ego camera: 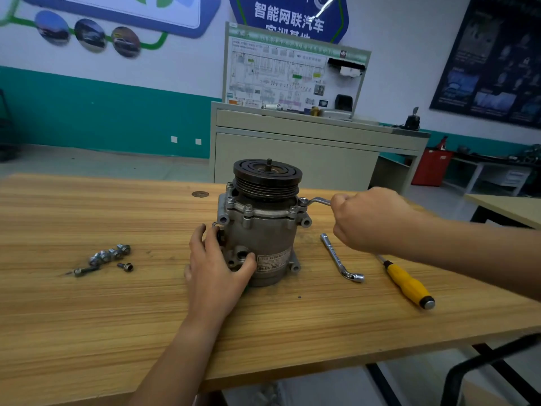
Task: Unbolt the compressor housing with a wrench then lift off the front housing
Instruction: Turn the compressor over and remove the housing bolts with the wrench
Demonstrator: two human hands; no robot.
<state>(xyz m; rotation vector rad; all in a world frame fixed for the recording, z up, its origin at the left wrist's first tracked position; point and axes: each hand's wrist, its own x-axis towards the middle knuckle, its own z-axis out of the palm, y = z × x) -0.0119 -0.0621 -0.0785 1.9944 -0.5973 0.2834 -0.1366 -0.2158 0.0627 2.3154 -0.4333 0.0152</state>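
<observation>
Tabletop [117, 317]: wooden; carries everything below.
Compressor [263, 238]: stands mid-tabletop. If the wrench pull beats the bracing hand, it could twist or tip toward 3 o'clock. Long axis vertical, pulley [268, 174] up, label facing 6 o'clock.
Right hand [371, 218]: at 3 o'clock of the compressor, closed in a fist round the wrench handle.
Left hand [216, 273]: at 8 o'clock, fingers wrapped round the lower body, thumb pressed on its front; it grips to steady.
Screwdriver [409, 284]: yellow handle, lying at 4 o'clock, butt toward 5 o'clock.
Spare wrench [339, 259]: L-shaped, lying between compressor and screwdriver.
Wrench [317, 200]: head on the flange bolt [303, 201] at 2 o'clock, handle running toward 3 o'clock. Seated crooked, it could slip off and round the bolt head.
Loose bolts [109, 256]: clustered at 9 o'clock, well apart from the compressor; several others sit in the flange, so the front housing is likely not free yet.
</observation>
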